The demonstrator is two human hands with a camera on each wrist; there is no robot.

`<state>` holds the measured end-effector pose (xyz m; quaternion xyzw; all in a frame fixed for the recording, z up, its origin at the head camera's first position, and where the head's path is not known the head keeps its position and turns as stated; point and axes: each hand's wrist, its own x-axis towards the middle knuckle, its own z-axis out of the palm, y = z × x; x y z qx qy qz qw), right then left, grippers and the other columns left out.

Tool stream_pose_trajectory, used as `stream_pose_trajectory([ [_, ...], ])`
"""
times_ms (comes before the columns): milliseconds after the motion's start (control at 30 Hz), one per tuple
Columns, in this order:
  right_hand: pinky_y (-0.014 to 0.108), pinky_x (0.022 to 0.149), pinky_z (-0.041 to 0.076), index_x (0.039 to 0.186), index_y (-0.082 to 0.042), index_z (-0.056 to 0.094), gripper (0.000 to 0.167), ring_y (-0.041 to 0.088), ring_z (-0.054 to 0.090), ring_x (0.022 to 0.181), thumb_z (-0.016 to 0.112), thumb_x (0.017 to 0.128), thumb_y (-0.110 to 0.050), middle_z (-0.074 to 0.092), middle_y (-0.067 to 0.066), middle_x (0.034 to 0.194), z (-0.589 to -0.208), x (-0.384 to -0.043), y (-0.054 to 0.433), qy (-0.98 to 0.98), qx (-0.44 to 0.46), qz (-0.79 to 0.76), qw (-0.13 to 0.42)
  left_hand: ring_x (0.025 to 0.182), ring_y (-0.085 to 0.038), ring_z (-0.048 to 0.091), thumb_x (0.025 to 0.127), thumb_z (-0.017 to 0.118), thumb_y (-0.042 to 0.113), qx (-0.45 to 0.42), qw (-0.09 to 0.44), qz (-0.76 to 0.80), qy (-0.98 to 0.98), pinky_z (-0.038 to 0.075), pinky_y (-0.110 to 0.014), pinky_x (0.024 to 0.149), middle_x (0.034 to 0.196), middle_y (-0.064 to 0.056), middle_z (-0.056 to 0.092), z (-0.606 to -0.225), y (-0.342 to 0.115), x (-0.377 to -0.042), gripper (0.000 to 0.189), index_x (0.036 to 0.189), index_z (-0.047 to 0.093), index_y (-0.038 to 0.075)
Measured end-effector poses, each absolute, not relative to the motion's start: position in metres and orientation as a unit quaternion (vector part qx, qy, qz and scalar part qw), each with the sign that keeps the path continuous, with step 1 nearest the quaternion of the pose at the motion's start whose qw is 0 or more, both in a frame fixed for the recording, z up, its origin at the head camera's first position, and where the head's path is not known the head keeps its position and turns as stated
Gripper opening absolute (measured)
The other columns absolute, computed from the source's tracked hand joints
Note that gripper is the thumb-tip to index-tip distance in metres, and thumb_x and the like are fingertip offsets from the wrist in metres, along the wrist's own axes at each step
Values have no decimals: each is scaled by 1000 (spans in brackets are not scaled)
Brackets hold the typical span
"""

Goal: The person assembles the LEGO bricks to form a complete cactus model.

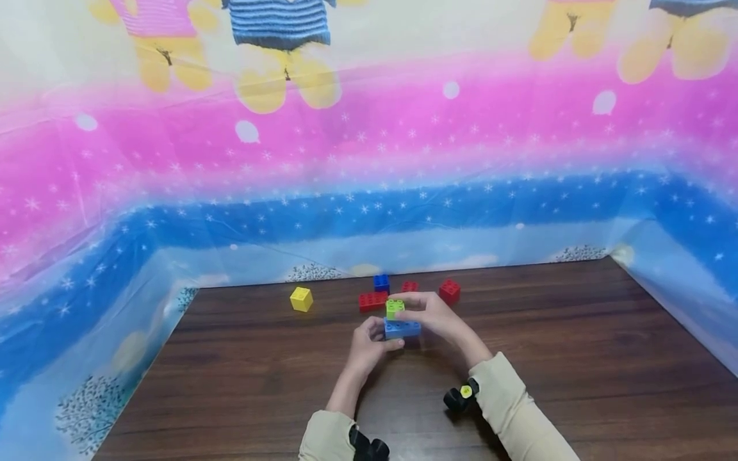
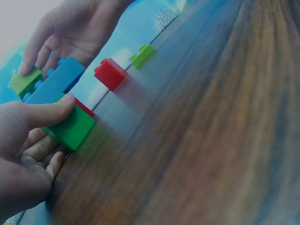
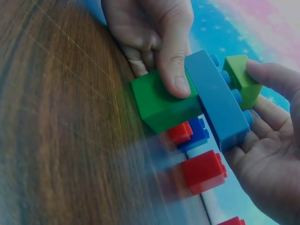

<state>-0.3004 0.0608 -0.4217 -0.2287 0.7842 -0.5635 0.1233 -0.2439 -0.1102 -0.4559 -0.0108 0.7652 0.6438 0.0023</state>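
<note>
My left hand [image 1: 367,351] holds a green brick [image 3: 159,105], thumb pressed on its side. A long blue brick [image 1: 402,330] sits on top of that green brick. Between the thumb and fingers of my right hand [image 1: 431,314] is a small lime-green brick [image 1: 394,307]. It is at the studs of the blue brick, near one end, and looks tilted in the right wrist view [image 3: 241,79]. Whether it is pressed down fully I cannot tell. In the head view the green brick is hidden behind the left hand and the blue brick.
Behind the hands lie a long red brick [image 1: 373,301], a dark blue brick [image 1: 381,282] and two more red bricks, one [image 1: 450,291] at the right. A yellow brick [image 1: 301,299] stands to the left. Another lime-green brick [image 2: 142,56] shows in the left wrist view. Patterned cloth [image 1: 369,211] surrounds the table.
</note>
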Motion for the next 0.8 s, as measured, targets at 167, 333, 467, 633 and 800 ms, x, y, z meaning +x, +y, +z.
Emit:
stream_pose_trajectory([
  [167, 57, 109, 40, 134, -13, 60, 46, 34, 49, 131, 67, 92, -29, 60, 13, 137, -422, -302, 60, 778, -232, -569, 129, 128, -37, 54, 79, 77, 8, -4, 5, 647, 762, 42, -51, 109, 127, -19, 64, -454, -112, -244, 42, 116, 59, 1],
  [333, 55, 107, 42, 134, -13, 59, 45, 33, 50, 129, 67, 92, -27, 60, 13, 136, -424, -301, 62, 779, -237, -564, 134, 131, -38, 51, 80, 77, 9, -10, 20, 657, 754, 41, -52, 110, 131, -18, 63, -455, -113, -244, 40, 116, 59, 2],
  [467, 53, 105, 45, 134, -13, 59, 46, 33, 51, 128, 67, 91, -26, 59, 13, 137, -425, -299, 62, 780, -245, -559, 135, 132, -38, 51, 81, 76, 8, -10, 25, 665, 747, 40, -52, 111, 131, -18, 63, -457, -114, -245, 39, 115, 59, 3],
  [633, 52, 105, 45, 135, -12, 58, 46, 33, 51, 129, 67, 92, -27, 56, 14, 140, -424, -297, 60, 780, -257, -555, 136, 133, -39, 49, 81, 75, 6, -5, 22, 667, 745, 39, -53, 111, 132, -19, 62, -456, -114, -244, 40, 117, 59, 2],
  [800, 48, 103, 47, 135, -13, 58, 46, 30, 55, 124, 67, 92, -27, 58, 14, 138, -424, -296, 58, 785, -257, -548, 135, 132, -39, 50, 80, 76, 5, -5, 18, 667, 745, 41, -52, 110, 133, -19, 61, -454, -115, -243, 41, 118, 59, 1],
])
